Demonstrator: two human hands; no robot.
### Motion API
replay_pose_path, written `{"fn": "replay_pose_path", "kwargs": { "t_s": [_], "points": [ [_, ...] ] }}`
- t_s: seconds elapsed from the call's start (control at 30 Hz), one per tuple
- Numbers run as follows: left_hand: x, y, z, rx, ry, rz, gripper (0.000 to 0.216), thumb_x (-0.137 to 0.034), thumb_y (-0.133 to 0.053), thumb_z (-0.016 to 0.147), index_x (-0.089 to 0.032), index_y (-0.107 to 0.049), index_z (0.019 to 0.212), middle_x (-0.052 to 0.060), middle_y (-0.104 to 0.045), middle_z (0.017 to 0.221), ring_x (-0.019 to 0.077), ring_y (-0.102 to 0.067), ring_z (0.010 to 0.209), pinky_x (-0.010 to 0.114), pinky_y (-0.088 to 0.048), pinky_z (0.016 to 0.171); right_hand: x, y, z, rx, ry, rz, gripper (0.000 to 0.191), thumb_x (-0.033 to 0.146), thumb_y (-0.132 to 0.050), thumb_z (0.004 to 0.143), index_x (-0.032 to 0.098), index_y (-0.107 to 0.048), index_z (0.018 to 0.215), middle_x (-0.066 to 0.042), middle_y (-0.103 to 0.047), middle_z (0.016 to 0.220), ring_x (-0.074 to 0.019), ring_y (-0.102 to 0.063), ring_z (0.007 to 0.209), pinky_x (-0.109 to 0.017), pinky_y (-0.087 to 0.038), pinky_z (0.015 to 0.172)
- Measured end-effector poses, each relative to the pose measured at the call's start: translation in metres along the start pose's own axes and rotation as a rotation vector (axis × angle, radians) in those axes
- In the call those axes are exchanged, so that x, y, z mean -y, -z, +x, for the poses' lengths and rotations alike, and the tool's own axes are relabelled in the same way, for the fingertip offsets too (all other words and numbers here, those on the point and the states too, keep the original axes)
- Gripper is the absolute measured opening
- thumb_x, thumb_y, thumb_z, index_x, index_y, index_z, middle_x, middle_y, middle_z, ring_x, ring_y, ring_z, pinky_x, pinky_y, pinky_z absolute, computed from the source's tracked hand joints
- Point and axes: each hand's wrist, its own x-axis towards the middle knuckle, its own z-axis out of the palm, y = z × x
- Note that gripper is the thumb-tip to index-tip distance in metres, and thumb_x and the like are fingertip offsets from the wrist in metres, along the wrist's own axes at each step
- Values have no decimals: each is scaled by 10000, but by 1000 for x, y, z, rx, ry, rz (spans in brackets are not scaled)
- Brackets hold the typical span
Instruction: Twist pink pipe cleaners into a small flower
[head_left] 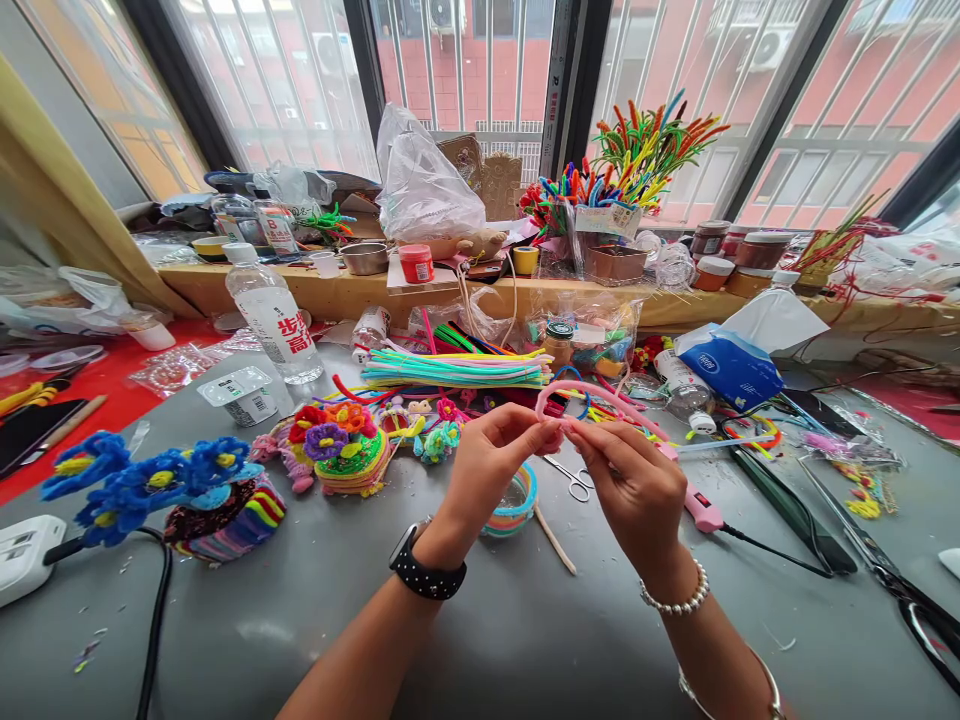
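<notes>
A fuzzy pink pipe cleaner (592, 386) arches above the table, bent into a loop. My left hand (491, 455) pinches it between thumb and fingertips. My right hand (634, 485) grips it close beside, so the fingertips of both hands nearly meet. The exact spot under the fingers is hidden. Below and between the hands stands a small round container (513, 508) with turquoise pipe cleaner around its rim. Small scissors (576, 482) and a thin wooden stick (555, 542) lie near it. Beyond my right wrist rests a pink corded tool (703, 510).
Pipe-cleaner flower pots (349, 455) and blue flowers (161, 480) stand to the left. A bundle of pastel pipe cleaners (457, 368) lies behind my hands. A water bottle (274, 315) stands back left; large scissors (892, 585) and a blue tissue pack (731, 365) lie right.
</notes>
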Motion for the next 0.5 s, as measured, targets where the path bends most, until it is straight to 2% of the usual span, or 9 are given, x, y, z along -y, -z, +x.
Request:
{"fn": "replay_pose_path", "kwargs": {
  "t_s": [0.17,0.27,0.33,0.4,0.5],
  "points": [
    [0,0,0,-4,-4,8,167,-294,-706,657,-144,-634,670,3,-661,606,132,-631,608,237,-513,609,5,-3,0,-30,-48,8,225,147,-576,794,255,-697,950,-41,-709,783,-176,-645,701,-306,-520,671],
    [-1,1,0,-7,-2,10,180,-307,-707,654,-145,-629,663,6,-664,613,137,-633,612,243,-510,611,5,-2,2,-28,-126,93,191,169,-592,781,259,-709,903,-38,-706,773,-179,-636,703,-308,-512,661],
    [-1,1,0,-2,-2,11,195,-321,-711,646,-145,-628,659,8,-667,615,140,-635,614,248,-509,618,1,1,5,48,-244,226,152,219,-615,769,265,-713,876,-30,-700,776,-175,-618,686,-306,-500,631],
    [-1,1,0,16,2,16,217,-342,-712,640,-143,-630,662,14,-670,616,145,-636,613,255,-509,620,-5,3,7,167,-430,417,133,306,-623,764,261,-714,849,-20,-680,735,-152,-573,609,-286,-466,553],
    [-1,1,0,49,16,14,238,-363,-709,639,-139,-634,664,23,-675,621,146,-631,605,260,-509,619,-12,4,8,202,-689,701,214,424,-621,742,229,-708,750,5,-591,599,-111,-474,531,-247,-383,492]
  ]
}}
